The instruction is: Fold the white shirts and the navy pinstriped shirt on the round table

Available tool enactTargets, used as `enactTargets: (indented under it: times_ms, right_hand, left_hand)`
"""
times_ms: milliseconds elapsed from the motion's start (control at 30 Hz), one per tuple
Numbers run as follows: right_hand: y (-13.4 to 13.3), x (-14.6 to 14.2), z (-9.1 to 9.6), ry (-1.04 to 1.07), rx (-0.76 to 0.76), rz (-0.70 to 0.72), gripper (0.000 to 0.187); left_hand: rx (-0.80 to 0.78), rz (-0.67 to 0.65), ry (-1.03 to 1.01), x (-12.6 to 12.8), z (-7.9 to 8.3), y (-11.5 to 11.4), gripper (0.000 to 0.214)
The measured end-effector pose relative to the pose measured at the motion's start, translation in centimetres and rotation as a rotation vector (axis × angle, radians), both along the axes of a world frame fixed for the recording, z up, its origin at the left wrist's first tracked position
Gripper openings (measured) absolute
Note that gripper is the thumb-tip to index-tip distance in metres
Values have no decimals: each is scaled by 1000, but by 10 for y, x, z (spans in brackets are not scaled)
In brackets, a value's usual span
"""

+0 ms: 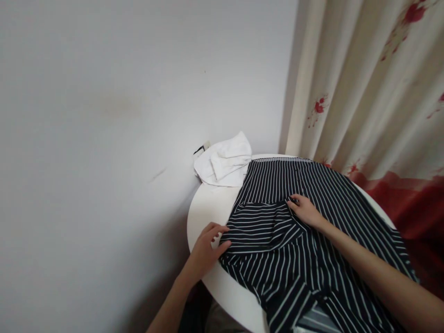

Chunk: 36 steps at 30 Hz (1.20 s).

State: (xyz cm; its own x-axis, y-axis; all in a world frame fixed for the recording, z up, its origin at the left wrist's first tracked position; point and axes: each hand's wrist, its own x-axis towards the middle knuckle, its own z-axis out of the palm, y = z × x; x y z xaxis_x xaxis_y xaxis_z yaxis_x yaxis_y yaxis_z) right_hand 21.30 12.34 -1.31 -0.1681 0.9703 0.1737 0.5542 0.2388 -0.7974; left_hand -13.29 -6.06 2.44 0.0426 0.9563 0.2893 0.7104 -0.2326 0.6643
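A dark navy garment with thin white stripes [312, 194] lies spread over a round white table [208, 208]. One part of it is folded across, its stripes running sideways [263, 226]. My left hand [208, 247] pinches the left edge of that folded part near the table's rim. My right hand [305, 210] rests on the garment at the fold's far corner, fingers closed on the cloth.
A crumpled white cloth [225, 162] sits at the table's far left edge against the grey wall [121, 115]. A cream curtain with red flowers [374, 92] hangs close behind the table on the right. A small socket shows behind the white cloth.
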Motion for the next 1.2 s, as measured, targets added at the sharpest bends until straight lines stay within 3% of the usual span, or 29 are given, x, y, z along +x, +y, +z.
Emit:
enactTargets:
  times_ms: [100,167,300,400,467,533,633,700,800,967,1133,1200]
  right_hand:
    - [-3,-2,-2,-93,16,-17,33]
    - [-5,-4,-2,-165,49,-4,37]
    - [-19,-9,11,-298,174,-52,43]
    - [-58,-21,35,-349,352,-44,39]
    - [-99,-35,50,-327,371,157,27]
    - [-145,-52,59,-327,263,394,23]
    - [-196,-75,53,-435,150,586,23]
    - [-212,-84,45,-515,82,643,13]
    - [-215,-88,43,-493,34,663,18]
    - [-212,-84,60,-282,51,730,31]
    - [-206,-80,64,-260,42,990,18]
    - [-198,-75,65,-184,26,1027,17]
  left_hand:
    - [-26,-7,26,5,-9,-20,58]
    - [1,14,55,12,-14,-27,68]
    - [64,47,62,21,-18,-25,46]
    - [81,23,29,21,-20,-19,37]
    - [87,6,21,20,-21,-17,40]
    - [99,4,18,20,-21,-16,42]
    - [120,14,10,20,-17,-14,39]
    - [124,13,-4,20,-13,-13,38]
    - [131,21,-37,20,-9,-10,37]
    - [159,60,-52,20,-10,-8,36]
    - [192,24,69,17,-13,-13,35]
    - [181,-29,172,13,-11,-19,33]
